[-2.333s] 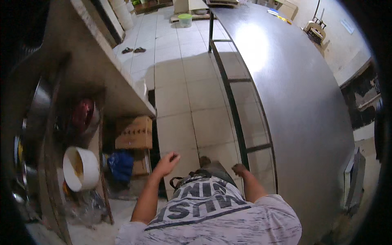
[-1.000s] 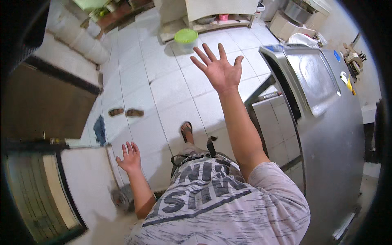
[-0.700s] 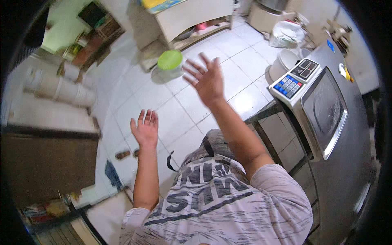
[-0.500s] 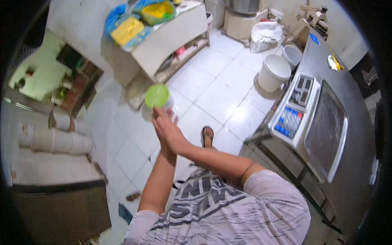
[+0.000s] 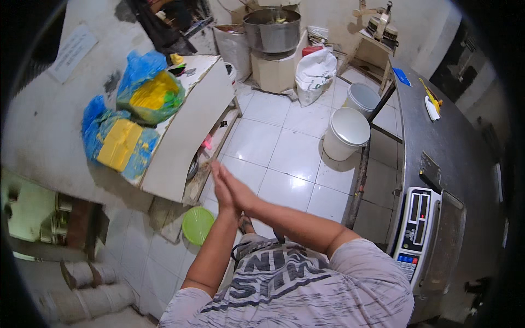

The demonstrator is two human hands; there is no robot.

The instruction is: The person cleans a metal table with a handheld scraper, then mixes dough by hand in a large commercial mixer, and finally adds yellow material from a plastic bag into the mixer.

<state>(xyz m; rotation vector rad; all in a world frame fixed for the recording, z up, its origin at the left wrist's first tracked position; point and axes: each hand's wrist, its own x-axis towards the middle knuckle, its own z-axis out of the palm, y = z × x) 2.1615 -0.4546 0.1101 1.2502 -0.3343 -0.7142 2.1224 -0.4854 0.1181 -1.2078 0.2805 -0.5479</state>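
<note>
My left hand (image 5: 223, 194) and my right hand (image 5: 239, 188) meet palm to palm below the middle of the view, fingers straight and flat, with nothing visible between them. Just left of them is the white shelf unit (image 5: 175, 142); on its top lie a yellow block (image 5: 119, 143) on blue plastic and a bag of yellow stuff (image 5: 146, 95). A green-lidded tub (image 5: 197, 223) sits on the floor below my hands, to the left. On the right, a scale (image 5: 415, 235) with a keypad and tray stands on the steel table (image 5: 437, 147).
Two white buckets (image 5: 345, 134) (image 5: 362, 95) stand beside the table legs. At the back are a steel mixing bowl (image 5: 272, 33), a white sack (image 5: 314, 76) and a wooden stand with equipment (image 5: 377, 38). Stacked white containers (image 5: 87, 298) lie at the lower left.
My hands have gone from spread apart and open to pressed together. The view has turned and moved forward, bringing the shelf unit with the yellow items and the buckets closer.
</note>
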